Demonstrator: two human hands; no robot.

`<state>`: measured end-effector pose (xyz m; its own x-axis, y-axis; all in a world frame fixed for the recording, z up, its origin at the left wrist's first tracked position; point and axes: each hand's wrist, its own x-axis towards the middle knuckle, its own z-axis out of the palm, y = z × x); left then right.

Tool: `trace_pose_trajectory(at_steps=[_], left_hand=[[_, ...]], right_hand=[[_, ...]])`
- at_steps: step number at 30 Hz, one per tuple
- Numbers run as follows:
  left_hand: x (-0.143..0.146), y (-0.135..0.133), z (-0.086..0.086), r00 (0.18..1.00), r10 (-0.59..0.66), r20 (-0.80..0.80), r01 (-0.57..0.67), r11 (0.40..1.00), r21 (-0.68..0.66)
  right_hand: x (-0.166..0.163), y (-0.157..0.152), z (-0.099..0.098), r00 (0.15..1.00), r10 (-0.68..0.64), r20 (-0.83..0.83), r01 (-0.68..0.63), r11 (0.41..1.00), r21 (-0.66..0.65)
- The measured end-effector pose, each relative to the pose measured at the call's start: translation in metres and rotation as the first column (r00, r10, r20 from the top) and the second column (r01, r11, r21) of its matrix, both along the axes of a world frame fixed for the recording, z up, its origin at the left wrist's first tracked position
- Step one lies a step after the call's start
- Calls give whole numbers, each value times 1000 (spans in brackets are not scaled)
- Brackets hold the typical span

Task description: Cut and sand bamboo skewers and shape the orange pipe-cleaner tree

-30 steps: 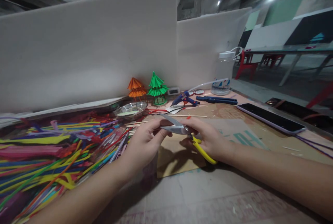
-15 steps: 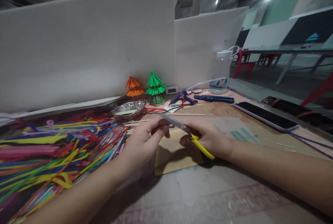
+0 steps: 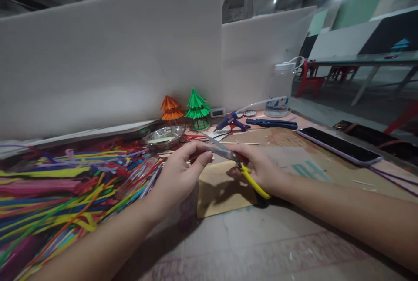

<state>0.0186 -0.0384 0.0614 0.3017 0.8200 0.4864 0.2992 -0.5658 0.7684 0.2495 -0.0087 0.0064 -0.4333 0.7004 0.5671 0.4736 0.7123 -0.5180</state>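
Observation:
My right hand point(image 3: 257, 165) is closed around the yellow handles of a pair of scissors point(image 3: 256, 183). The blades are parted and point left toward my left hand point(image 3: 184, 174). That hand's thumb and fingertips are pinched together by the blade tips; whatever they hold is too small or hidden to make out. Below both hands a tan square sheet point(image 3: 225, 198) lies on the table, with their shadows across it.
Many coloured pipe cleaners point(image 3: 58, 198) are heaped at left. Behind stand a metal bowl point(image 3: 165, 135), an orange paper-like tree point(image 3: 171, 109), a green one point(image 3: 197, 109), a glue gun point(image 3: 233, 122), a blue cutter point(image 3: 272, 123) and a bottle point(image 3: 279, 89). A phone point(image 3: 338, 145) lies right.
The scissor blades have spread apart from nearly closed. Both hands stay in about the same place, and the whole view has shifted slightly.

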Motion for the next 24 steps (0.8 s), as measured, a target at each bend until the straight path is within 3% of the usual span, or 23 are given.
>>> trace_pose_trajectory(at_steps=[9, 24], left_hand=[[0, 2, -5, 999, -27, -16, 28, 999, 33], [-2, 5, -1, 993, 27, -116, -22, 999, 49]], right_hand=[[0, -7, 5, 998, 61, 1, -61, 998, 15], [3, -7, 10, 998, 11, 63, -8, 999, -48]])
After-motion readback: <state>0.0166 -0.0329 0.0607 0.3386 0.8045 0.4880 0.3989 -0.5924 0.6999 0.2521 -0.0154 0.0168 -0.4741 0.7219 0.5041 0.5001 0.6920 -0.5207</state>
